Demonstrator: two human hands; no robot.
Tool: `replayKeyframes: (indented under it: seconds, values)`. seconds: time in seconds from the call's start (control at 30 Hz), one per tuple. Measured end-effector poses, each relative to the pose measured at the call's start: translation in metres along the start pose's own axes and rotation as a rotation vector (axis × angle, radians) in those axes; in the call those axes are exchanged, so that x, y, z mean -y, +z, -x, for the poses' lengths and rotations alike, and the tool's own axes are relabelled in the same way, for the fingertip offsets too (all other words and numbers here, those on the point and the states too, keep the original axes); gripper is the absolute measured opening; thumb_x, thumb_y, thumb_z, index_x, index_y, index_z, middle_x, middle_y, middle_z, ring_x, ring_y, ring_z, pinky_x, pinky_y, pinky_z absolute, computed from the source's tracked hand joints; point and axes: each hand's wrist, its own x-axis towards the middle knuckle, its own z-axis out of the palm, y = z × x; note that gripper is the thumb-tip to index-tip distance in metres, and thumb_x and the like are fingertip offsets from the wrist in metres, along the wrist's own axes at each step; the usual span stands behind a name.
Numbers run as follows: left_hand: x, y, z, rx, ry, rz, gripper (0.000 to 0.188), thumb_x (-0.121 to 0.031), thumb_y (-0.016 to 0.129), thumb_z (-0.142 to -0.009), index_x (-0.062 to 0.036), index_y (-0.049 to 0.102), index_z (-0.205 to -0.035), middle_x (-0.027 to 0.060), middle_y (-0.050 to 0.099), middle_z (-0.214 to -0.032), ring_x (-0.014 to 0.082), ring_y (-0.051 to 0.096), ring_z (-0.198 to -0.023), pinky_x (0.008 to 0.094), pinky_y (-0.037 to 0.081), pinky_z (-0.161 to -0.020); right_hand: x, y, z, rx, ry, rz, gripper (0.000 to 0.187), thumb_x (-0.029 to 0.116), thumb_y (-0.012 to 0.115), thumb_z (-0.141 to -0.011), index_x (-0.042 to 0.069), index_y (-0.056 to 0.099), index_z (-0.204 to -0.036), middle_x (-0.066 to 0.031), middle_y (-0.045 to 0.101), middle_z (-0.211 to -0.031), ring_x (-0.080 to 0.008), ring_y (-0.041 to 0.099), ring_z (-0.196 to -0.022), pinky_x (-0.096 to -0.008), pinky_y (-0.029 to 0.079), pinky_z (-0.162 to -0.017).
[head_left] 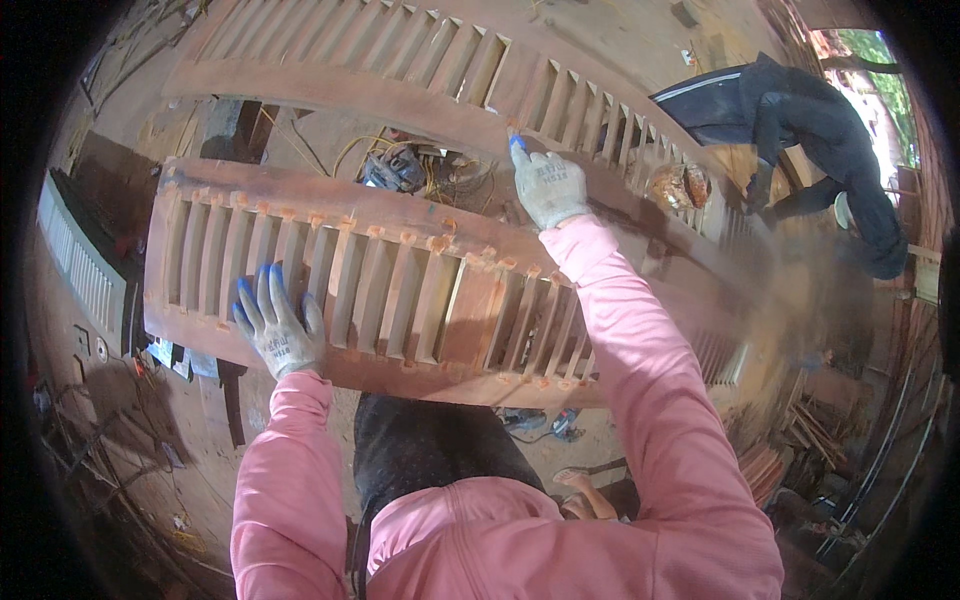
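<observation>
A long brown wooden louvered shutter panel [400, 222] lies in front of me, with orange-brown patches along its frame. My left hand [280, 330], in a grey glove with blue fingertips, rests flat on its near rail and slats, fingers spread. A second louvered panel [330, 90] lies beyond it, roughly parallel. My right hand [550, 185], gloved alike, reaches over the near panel. Its index finger points out to the far panel's near edge and seems to touch it. The other fingers are bent, and no object shows in them.
Between the panels, a dark tool or bundle [395, 168] lies among yellow cords. At the right a person in dark clothes [825, 150] bends over beside the far panel. Another slatted panel [85, 265] leans at the left. Wood scraps [765, 470] lie at lower right.
</observation>
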Motion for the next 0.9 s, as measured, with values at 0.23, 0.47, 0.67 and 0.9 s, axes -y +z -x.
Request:
replayKeyframes:
  seconds: [0.23, 0.47, 0.67, 0.9]
  values:
    - [-0.003, -0.002, -0.003, 0.01, -0.007, 0.019, 0.068, -0.028, 0.065, -0.091, -0.0116, 0.044, -0.154, 0.0094, 0.047, -0.157, 0.0418, 0.032, -0.151, 0.0605, 0.021, -0.124, -0.015, -0.011, -0.017, -0.06, 0.094, -0.189, 0.046, 0.018, 0.047, -0.099, 0.014, 0.055, -0.144, -0.0088, 0.075, -0.097, -0.0286, 0.074, -0.09, -0.0488, 0.058, -0.071]
    - [-0.002, -0.004, -0.002, 0.041, -0.01, 0.003, 0.068, -0.028, 0.064, -0.092, -0.0105, 0.043, -0.154, 0.0094, 0.046, -0.157, 0.0424, 0.029, -0.152, 0.0605, 0.02, -0.125, -0.002, -0.027, -0.019, -0.115, 0.065, -0.299, 0.027, 0.018, 0.044, -0.1, 0.008, 0.064, -0.115, -0.0147, 0.074, -0.087, -0.0338, 0.073, -0.079, -0.0501, 0.058, -0.069]
    - [-0.004, -0.003, -0.004, 0.062, -0.013, 0.011, 0.067, -0.028, 0.063, -0.094, -0.0091, 0.042, -0.154, 0.0098, 0.045, -0.158, 0.0424, 0.028, -0.153, 0.0613, 0.019, -0.125, 0.004, 0.002, -0.033, 0.005, 0.025, -0.158, 0.039, 0.021, 0.043, -0.102, 0.012, 0.06, -0.136, -0.0142, 0.075, -0.092, -0.0354, 0.073, -0.085, -0.0534, 0.056, -0.072]
    - [-0.004, -0.004, -0.003, 0.068, -0.016, -0.006, 0.069, -0.029, 0.063, -0.091, -0.0105, 0.042, -0.155, 0.0094, 0.046, -0.157, 0.0423, 0.029, -0.152, 0.0611, 0.019, -0.125, 0.011, -0.03, -0.039, 0.078, 0.003, -0.066, 0.036, 0.016, 0.042, -0.103, 0.01, 0.058, -0.135, -0.0126, 0.076, -0.093, -0.0312, 0.074, -0.088, -0.0479, 0.058, -0.068]
